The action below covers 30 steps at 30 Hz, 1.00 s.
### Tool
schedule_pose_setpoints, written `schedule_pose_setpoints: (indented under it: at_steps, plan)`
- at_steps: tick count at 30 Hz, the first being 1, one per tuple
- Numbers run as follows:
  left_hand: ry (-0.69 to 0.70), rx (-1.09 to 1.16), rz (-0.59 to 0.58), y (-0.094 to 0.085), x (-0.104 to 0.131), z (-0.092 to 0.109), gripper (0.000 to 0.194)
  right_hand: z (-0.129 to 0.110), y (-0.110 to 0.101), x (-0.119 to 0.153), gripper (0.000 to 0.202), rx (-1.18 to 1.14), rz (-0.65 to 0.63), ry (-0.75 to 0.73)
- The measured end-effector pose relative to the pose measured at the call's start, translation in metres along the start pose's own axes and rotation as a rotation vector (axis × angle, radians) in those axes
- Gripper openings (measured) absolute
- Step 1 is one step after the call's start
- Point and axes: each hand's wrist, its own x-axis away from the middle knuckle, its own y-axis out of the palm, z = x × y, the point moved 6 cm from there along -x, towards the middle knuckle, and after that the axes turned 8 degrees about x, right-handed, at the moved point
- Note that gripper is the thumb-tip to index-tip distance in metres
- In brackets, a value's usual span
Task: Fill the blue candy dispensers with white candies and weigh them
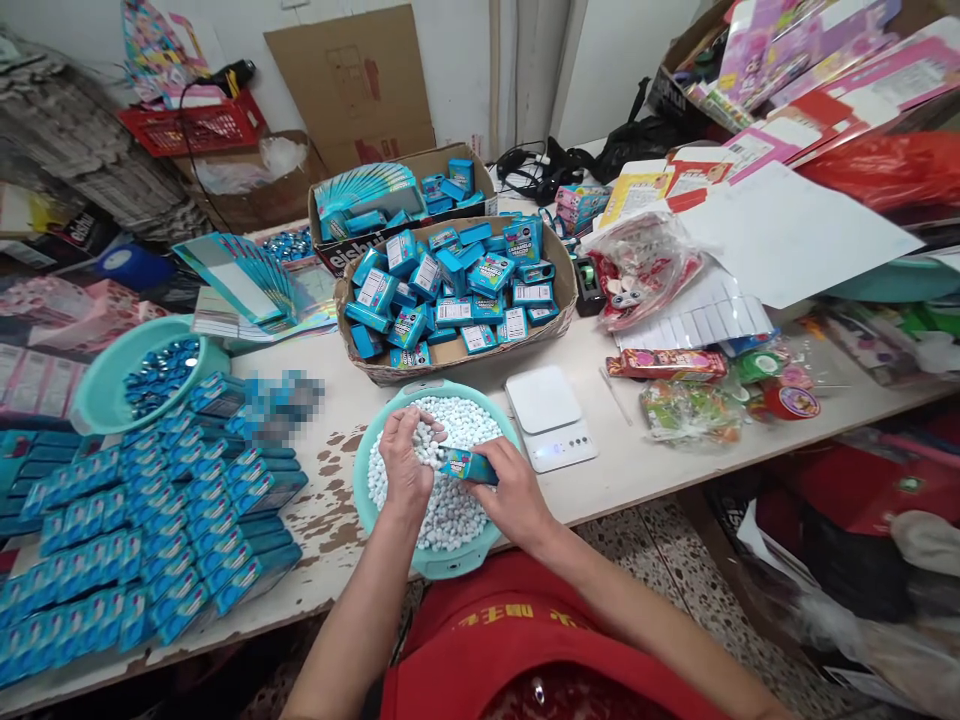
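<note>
1. Left hand [409, 455]: fingers curled nearly closed around some white pellets [429, 440], beside the small blue box's end.
2. Right hand [517, 490]: thumb and fingers closed on 1 small blue box [466, 465], held tilted above the turquoise basin [361, 470].
3. Basin: at the table's near edge, holding more white pellets.
4. Digital scale [553, 415]: just right of basin.
5. Cardboard tray [450, 352] of blue boxes: behind basin, toward table's far edge.
</note>
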Motion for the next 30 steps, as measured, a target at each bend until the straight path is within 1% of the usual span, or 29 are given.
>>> schedule_pose_setpoints:
  at_steps: [3,6,12,17,20,23,27,30]
  plan:
    - [0.008,0.027,-0.017,0.006,0.000,0.001,0.026,0.002,-0.003,0.000,0.029,-0.045,0.018,0.012]
    - [0.000,0.013,-0.013,0.011,0.000,0.001,0.028,0.004,-0.006,0.000,0.028,-0.080,0.033,0.034]
    - [0.027,-0.007,-0.024,0.020,0.002,0.004,0.031,0.005,-0.009,-0.003,0.027,-0.125,0.061,0.061]
    - [0.086,-0.034,-0.004,0.024,0.000,0.010,0.030,0.004,-0.012,-0.007,0.026,-0.141,0.088,0.046]
    - [0.083,-0.052,-0.014,0.026,-0.002,0.010,0.028,0.005,-0.013,-0.010,0.025,-0.140,0.092,0.053]
    - [0.065,-0.081,0.007,0.025,-0.002,0.009,0.028,0.005,-0.012,-0.011,0.026,-0.139,0.076,0.055]
    - [0.106,-0.081,0.000,0.026,-0.003,0.011,0.030,0.005,-0.011,-0.011,0.027,-0.154,0.070,0.059]
    - [0.100,-0.057,0.012,0.024,-0.004,0.010,0.030,0.005,-0.011,-0.011,0.027,-0.154,0.062,0.069]
